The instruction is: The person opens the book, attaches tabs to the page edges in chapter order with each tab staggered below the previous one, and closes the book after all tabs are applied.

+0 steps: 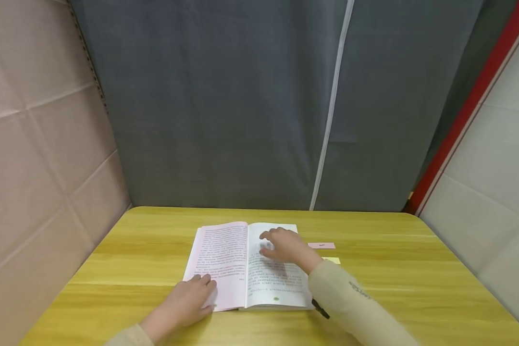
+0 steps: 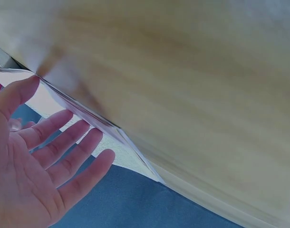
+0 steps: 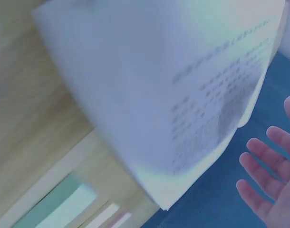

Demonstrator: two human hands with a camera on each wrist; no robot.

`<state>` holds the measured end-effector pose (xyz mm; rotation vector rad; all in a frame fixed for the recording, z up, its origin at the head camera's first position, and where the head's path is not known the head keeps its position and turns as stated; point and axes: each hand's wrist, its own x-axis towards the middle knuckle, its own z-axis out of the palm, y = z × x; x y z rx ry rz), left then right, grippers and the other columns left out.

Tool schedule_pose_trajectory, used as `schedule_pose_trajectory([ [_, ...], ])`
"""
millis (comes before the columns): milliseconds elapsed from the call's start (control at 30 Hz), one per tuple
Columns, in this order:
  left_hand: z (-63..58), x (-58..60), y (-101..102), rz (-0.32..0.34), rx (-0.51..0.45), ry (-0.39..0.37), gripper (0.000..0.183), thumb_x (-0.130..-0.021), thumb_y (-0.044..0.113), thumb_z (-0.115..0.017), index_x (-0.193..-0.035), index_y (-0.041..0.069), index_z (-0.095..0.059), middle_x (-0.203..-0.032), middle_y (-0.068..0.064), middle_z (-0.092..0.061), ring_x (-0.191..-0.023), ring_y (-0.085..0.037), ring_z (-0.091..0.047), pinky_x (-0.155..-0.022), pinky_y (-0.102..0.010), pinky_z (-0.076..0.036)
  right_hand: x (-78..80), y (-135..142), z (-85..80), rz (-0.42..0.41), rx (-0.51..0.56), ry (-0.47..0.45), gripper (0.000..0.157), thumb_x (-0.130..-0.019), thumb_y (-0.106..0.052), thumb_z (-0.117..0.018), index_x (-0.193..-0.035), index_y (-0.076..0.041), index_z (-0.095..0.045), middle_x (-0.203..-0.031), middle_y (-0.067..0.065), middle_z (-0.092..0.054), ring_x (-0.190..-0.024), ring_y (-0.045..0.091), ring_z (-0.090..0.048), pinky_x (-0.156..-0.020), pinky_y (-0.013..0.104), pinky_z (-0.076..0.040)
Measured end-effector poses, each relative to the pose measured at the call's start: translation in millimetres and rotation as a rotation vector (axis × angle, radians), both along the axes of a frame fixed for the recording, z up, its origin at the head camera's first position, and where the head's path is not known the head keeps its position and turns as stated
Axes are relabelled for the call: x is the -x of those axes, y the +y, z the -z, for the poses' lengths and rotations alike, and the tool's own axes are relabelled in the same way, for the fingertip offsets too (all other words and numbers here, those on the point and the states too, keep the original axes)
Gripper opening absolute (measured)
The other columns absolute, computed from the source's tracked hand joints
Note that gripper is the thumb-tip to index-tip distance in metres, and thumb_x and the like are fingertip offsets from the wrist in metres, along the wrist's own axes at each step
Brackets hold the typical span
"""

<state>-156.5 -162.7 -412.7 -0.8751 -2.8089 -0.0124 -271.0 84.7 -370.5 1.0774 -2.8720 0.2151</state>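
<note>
An open book (image 1: 257,293) lies on the wooden table, its left page (image 1: 225,259) pinkish and its right page (image 1: 259,283) white, both printed with lines of text. My left hand (image 1: 188,300) rests at the lower left corner of the left page, fingers extended over it. In the left wrist view, the spread fingers of that hand (image 2: 40,161) overlap the book's edge. Over the upper part of the right page is my right hand (image 1: 285,245), fingers relaxed and casting a shadow on the text. The right wrist view has this hand (image 3: 278,175) with nothing in its fingers, beside the printed page (image 3: 116,95).
Right of the book lie a pink slip (image 1: 321,245) and a yellow slip (image 1: 332,260), the latter partly behind the right sleeve. A greenish strip (image 3: 54,202) shows in the right wrist view. A grey curtain (image 1: 225,105) hangs behind the table (image 1: 393,269), with pale walls at both sides.
</note>
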Motion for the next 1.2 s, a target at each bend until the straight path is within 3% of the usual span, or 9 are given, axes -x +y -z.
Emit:
schedule_pose_trajectory([
  [433,-2.7,0.1,1,-0.023,0.012,-0.023,0.033,-0.07,0.033,-0.068,-0.087,0.008,-0.054,-0.082,-0.001,-0.05,-0.068,-0.017,-0.047,-0.046,-0.028,-0.038,18.0,-44,9.4,0.165,-0.107,-0.173,0.047,-0.08,-0.045,-0.057,-0.121,-0.021,-0.052,-0.11,0.004,-0.055,-0.102,0.024,-0.049,-0.083,0.043,-0.038],
  [1200,-2.8,-2.0,2,-0.042,0.033,-0.049,0.037,-0.071,0.034,-0.067,-0.093,0.006,-0.056,-0.087,-0.004,-0.052,-0.072,-0.02,-0.05,-0.048,-0.03,-0.041,19.4,-63,21.4,0.205,-0.119,-0.121,0.048,-0.08,-0.045,-0.056,-0.121,-0.021,-0.054,-0.116,0.008,-0.049,-0.102,0.026,-0.045,-0.082,0.044,-0.039],
])
